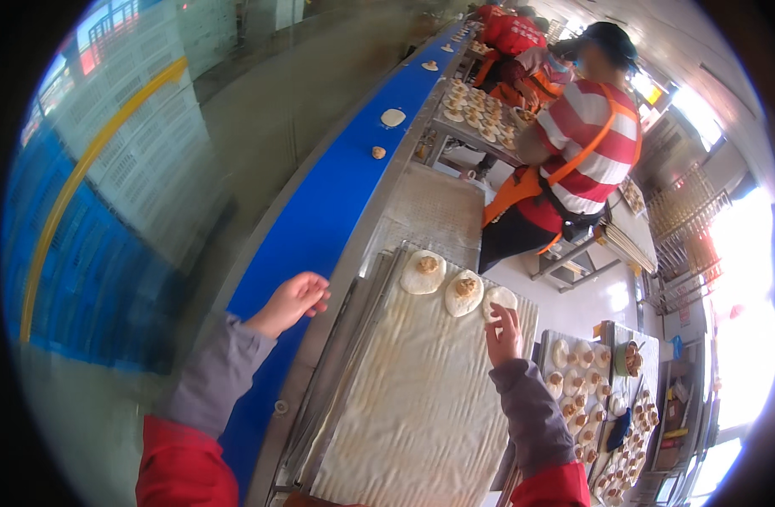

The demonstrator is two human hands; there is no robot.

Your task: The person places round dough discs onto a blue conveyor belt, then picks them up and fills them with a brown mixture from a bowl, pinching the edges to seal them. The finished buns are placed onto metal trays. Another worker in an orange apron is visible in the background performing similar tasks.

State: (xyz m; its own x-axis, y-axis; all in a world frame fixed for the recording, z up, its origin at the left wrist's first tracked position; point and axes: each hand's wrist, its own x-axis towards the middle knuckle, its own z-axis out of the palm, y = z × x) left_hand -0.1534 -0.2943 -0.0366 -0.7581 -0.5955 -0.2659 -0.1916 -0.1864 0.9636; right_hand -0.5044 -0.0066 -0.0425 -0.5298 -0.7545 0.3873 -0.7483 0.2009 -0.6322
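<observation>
A cloth-lined tray (413, 397) lies in front of me, with a row of flat dough rounds along its far end. The left dough round (423, 281) and the middle dough round (452, 302) each carry a lump of brown filling. At the third dough round (499, 297), on the right, my right hand (504, 335) has its fingers spread over the near edge; they partly cover it, and whether filling lies there is hidden. My left hand (293, 302) hovers over the blue conveyor belt (337, 190), fingers loosely bent and apart, with nothing visible in them.
Up the belt sit a filling lump (378, 153) and a dough round (392, 117). Trays of filled rounds (577, 397) stand at the right, beside a bowl of filling (630, 359). A co-worker in a striped top (594, 144) stands ahead right. Blue crates (83, 279) are at left.
</observation>
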